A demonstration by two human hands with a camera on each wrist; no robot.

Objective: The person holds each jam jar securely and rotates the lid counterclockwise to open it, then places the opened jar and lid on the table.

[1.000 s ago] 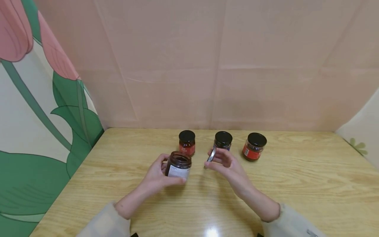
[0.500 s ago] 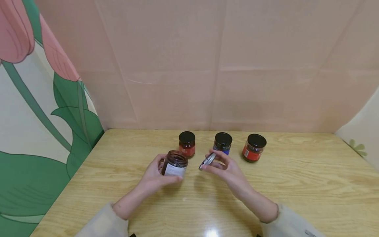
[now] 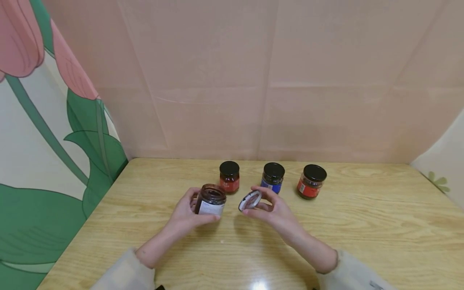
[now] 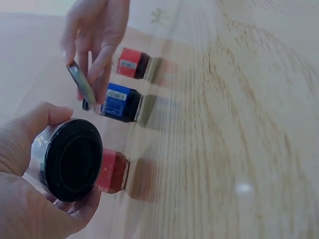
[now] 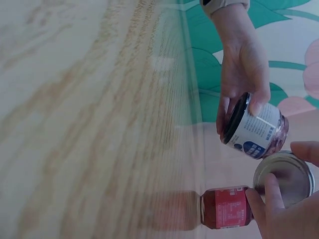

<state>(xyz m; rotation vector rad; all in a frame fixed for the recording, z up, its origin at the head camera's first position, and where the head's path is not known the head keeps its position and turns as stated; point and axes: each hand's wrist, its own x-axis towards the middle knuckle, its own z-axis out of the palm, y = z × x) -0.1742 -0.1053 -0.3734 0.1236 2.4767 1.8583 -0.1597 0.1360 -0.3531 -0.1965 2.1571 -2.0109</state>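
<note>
My left hand [image 3: 185,210] holds a dark glass jar [image 3: 212,207] with a white label, thumb across its front. The jar is lidless, its mouth up and slightly tilted, raised above the table. In the left wrist view the black base of this jar [image 4: 74,159] faces the camera. Between thumb and fingers, my right hand [image 3: 278,209] pinches a round lid [image 3: 250,200] just right of the jar and apart from it. The lid stands tilted, its silvery inner face showing in the head view. In the right wrist view, fingers partly cover the lid [image 5: 283,179].
Behind the hands stand three lidded jars in a row: a red-labelled jar [image 3: 229,177] at left, a blue-labelled jar [image 3: 272,178] in the middle, another red-labelled jar [image 3: 311,182] at right. The wooden table [image 3: 373,217] ends at a pink backdrop [image 3: 203,80].
The right hand has moved a little left and turned the lid from edge-on, so its inner face shows. The left hand has shifted slightly left with the jar.
</note>
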